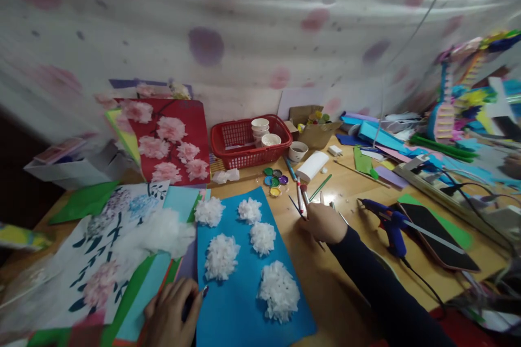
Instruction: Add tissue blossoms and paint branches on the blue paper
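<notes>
My right hand reaches over the wood table, its fingers closed around a paintbrush with reddish bristles. Other slim brushes and a green stick lie about these fingers. At the left edge of a bright blue sheet, my left hand rests with loosely bent fingers, thumb apart and its tip touching the sheet's edge. Several white ruffled paper flowers sit on the blue sheet. Small open paint pots in green, blue, purple and yellow stand beyond it.
A red basket holds paper cups; another cup stands beside it. A blue glue gun and dark phone lie right. A red flower picture leans at the back. White fluff covers a flower drawing left.
</notes>
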A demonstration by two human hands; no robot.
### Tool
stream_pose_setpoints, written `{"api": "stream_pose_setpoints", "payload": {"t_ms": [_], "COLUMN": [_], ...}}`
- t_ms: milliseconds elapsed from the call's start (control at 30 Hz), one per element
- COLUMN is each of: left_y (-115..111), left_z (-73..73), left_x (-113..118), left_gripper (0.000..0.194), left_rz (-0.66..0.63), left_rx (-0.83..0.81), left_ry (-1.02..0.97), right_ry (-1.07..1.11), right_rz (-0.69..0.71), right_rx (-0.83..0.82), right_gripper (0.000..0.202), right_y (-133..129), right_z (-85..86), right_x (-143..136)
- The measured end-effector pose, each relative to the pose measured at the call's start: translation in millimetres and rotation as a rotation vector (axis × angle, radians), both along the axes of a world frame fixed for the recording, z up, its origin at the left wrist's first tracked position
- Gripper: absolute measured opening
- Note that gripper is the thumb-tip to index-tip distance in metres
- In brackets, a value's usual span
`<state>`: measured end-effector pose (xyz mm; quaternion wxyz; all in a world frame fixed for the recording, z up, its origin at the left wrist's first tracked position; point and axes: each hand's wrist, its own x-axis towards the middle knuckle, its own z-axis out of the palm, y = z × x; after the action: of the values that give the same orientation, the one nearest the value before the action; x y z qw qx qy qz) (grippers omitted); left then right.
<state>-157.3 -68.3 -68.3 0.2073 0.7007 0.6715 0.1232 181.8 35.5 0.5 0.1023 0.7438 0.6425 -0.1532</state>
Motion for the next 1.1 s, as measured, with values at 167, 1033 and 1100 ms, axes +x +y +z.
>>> {"api": "stream_pose_setpoints", "payload": {"t_ms": [167, 1033, 1100], "left_y": [1, 164, 164], "left_z": [9.5, 14.9, 12.2], "left_x": [9, 24, 24], "left_gripper": [0.029, 0.027, 0.028], "left_rz": [-0.028, 0.083, 0.078], "left_rx": [-0.077, 0.227, 0.208], "left_ry": [0.055, 0.096, 0.087], "right_ry": [0.034, 0.803, 0.734], "right_rz": [-0.026, -0.1, -0.102], "right_rx": [0.023, 0.82, 0.811], "right_gripper": [0.026, 0.017, 0.019], "right_y": [-4, 110, 112], "right_z": [-2.1, -9.3, -19.9], "right_x": [-6, 14, 13]}}
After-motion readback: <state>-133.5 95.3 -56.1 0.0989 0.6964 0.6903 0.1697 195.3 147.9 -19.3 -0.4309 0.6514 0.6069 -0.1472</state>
